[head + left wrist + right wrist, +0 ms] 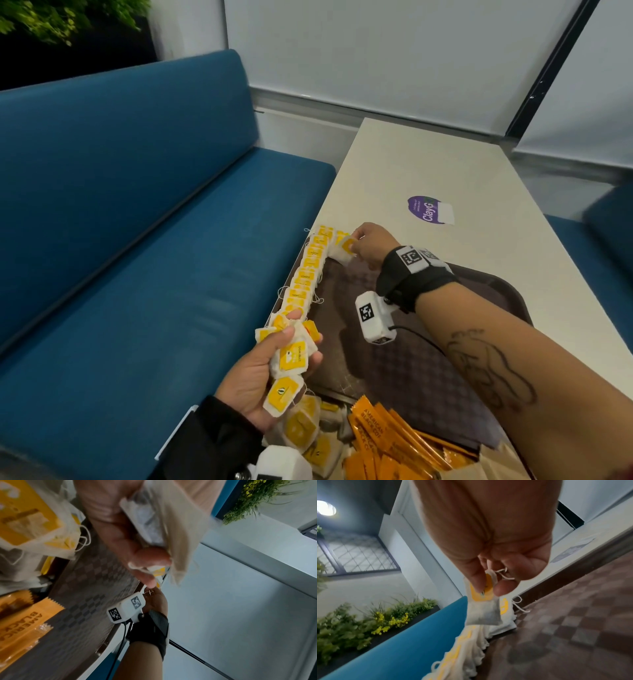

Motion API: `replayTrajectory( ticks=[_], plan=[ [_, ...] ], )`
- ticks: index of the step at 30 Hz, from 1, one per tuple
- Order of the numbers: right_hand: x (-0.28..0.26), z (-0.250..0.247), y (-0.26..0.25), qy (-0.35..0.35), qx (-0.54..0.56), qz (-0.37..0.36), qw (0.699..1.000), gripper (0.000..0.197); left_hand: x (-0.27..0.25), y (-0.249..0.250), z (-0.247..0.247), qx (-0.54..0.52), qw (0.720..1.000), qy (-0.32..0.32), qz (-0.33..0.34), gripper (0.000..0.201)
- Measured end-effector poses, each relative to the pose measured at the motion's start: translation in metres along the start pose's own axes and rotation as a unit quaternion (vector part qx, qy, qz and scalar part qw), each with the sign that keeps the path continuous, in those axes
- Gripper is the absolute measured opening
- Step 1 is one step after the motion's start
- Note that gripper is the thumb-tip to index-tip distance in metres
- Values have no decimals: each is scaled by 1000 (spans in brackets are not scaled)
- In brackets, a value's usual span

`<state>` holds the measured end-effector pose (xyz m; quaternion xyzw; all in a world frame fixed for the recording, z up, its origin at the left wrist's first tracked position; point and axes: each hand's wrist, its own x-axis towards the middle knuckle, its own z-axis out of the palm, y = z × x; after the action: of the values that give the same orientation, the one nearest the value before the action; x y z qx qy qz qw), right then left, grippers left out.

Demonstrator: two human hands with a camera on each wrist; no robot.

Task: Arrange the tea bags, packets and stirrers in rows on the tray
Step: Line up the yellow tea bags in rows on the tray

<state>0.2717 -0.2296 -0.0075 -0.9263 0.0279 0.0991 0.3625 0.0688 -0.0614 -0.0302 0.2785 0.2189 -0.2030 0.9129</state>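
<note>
**Tea bags going down in a line along the tray's left edge**

Nearest to the person, at the near end of the brown tray [428,370], lies a loose heap of tea bags [305,428] with yellow tags, and just beside it a pile of orange packets [387,442] printed "AMERICAN BLACK". Some of both spill over the tray's near rim.

Just beyond the heap, the left hand [260,377] is held palm up over the tray's left edge, fingers and thumb curled round a handful of tea bags [289,359]; its grip is closed on that bundle.

From there a row of tea bags [308,274] runs away along the left rim, overlapping one another, tags up, strings trailing loose.

At the far end of that row the right hand [371,245], with a black wrist strap and a white camera block, reaches across the tray. Its thumb and forefinger pinch a single tea bag [482,607] by the tagged top, so the bag hangs just above the tray's far left corner, beside the last bags of the row.

The tray sits on a pale tabletop [445,164]. Farther along it is a purple sticker [426,209]. A blue bench seat [120,222] runs along the left side.
</note>
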Motion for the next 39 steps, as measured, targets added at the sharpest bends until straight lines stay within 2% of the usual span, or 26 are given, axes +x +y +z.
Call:
replayTrajectory(
  ticks=[4,8,11,19,23,25,29,34,39],
  plan=[
    [21,10,-6,-20,-142,-11,990,6,3,1,0,-4,1000,-4,-1,36],
    [34,21,-7,-24,-204,-2,979,26,7,1,-1,0,1000,-2,0,38],
    [42,26,-6,-11,-210,12,978,27,9,1,-4,2,1000,2,-3,41],
    [37,18,0,38,-142,35,988,29,7,1,-2,1,1000,0,2,40],
    [11,0,-3,62,21,20,998,31,4,1,3,4,1000,1,2,40],
    [-13,-9,-11,39,84,7,996,25,2,-1,7,6,1000,-1,2,41],
    [-81,-22,-31,-85,72,-63,992,8,-6,-4,15,9,1000,-13,0,42],
    [-141,-19,-35,-248,-25,-102,963,20,-17,-11,25,-3,1000,-15,15,47],
    [-160,-12,-24,-254,38,-76,963,23,-29,-13,24,-8,999,-35,1,47]
  ],
)
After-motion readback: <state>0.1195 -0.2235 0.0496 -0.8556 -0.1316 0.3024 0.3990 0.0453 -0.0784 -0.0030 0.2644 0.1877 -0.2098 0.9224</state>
